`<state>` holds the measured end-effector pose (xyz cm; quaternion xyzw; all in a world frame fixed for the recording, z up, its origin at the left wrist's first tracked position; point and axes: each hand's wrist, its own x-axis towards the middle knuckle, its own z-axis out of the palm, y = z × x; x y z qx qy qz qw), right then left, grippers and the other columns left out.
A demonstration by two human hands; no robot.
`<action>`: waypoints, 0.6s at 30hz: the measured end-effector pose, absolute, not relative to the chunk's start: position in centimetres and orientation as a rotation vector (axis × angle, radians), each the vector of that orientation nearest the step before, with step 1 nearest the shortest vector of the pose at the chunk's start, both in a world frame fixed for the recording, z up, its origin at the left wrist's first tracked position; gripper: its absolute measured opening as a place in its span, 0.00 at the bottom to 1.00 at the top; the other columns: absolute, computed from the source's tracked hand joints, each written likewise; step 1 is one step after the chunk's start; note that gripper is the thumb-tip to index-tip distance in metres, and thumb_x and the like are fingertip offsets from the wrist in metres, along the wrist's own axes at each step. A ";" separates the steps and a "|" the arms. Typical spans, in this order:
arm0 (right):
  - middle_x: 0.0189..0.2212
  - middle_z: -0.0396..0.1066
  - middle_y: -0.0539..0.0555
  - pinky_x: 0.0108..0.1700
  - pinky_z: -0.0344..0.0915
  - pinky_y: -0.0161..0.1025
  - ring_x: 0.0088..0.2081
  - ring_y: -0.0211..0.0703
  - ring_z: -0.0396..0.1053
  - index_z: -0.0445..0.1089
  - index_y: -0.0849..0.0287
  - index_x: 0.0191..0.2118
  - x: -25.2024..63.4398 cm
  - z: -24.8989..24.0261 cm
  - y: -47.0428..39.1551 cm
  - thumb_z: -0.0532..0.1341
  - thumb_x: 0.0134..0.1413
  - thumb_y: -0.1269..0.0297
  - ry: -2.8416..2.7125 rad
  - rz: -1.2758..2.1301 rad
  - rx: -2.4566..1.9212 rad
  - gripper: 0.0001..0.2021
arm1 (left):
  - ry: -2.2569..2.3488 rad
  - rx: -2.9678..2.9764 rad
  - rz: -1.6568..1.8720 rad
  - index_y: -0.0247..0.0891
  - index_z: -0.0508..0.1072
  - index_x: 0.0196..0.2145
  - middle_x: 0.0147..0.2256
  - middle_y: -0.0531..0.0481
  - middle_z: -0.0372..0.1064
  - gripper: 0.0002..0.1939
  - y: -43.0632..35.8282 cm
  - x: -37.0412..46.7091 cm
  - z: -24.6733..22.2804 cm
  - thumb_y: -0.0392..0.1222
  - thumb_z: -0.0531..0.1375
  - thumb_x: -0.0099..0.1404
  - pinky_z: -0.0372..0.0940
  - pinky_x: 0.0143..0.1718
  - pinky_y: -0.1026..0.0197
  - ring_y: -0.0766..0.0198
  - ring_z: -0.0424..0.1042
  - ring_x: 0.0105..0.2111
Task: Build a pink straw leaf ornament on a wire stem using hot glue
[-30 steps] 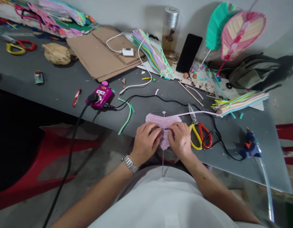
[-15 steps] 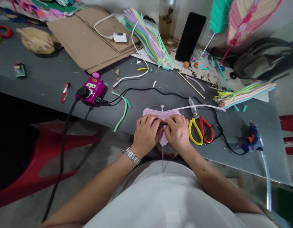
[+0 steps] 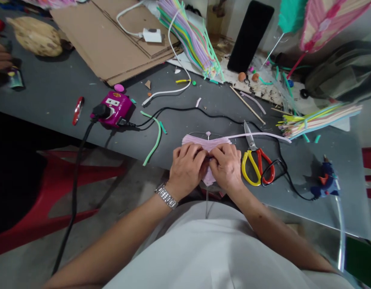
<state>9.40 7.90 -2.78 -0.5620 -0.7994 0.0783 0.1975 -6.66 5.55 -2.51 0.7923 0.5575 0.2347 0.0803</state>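
Note:
At the table's front edge lies a lilac leaf-shaped piece (image 3: 207, 143) made of rows of fuzzy pipe cleaner on a thin wire frame. My left hand (image 3: 187, 165), below which a metal watch sits on the wrist, grips its left side with bent fingers. From the right, my right hand (image 3: 226, 166) pinches the middle, its fingertips close to the left ones. What lies right under the fingertips is hidden. One loose lilac pipe cleaner end (image 3: 263, 135) runs off to the right, above the scissors (image 3: 251, 154) with yellow and red handles.
A blue glue gun (image 3: 326, 182) with its black cord lies at right. Pipe cleaner bundles (image 3: 191, 38), a phone (image 3: 250, 36) and cardboard (image 3: 113, 44) are behind. At left are a purple socket block (image 3: 117, 106) and another person's hand (image 3: 0, 57) by a lighter (image 3: 16, 78).
The view has shifted slightly, so the table things sit a bit differently. Another person's hand has come in at the left edge. My hands stay on the lilac piece.

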 end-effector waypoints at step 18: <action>0.39 0.72 0.53 0.41 0.52 0.46 0.42 0.49 0.63 0.71 0.55 0.33 9.5 -2.6 7.7 0.57 0.55 0.76 -2.203 0.267 -1.556 0.09 | 1.717 2.373 0.722 0.40 0.76 0.44 0.49 0.41 0.73 0.10 5.3 -6.6 -2.5 0.46 0.57 0.74 0.57 0.51 0.45 0.48 0.66 0.53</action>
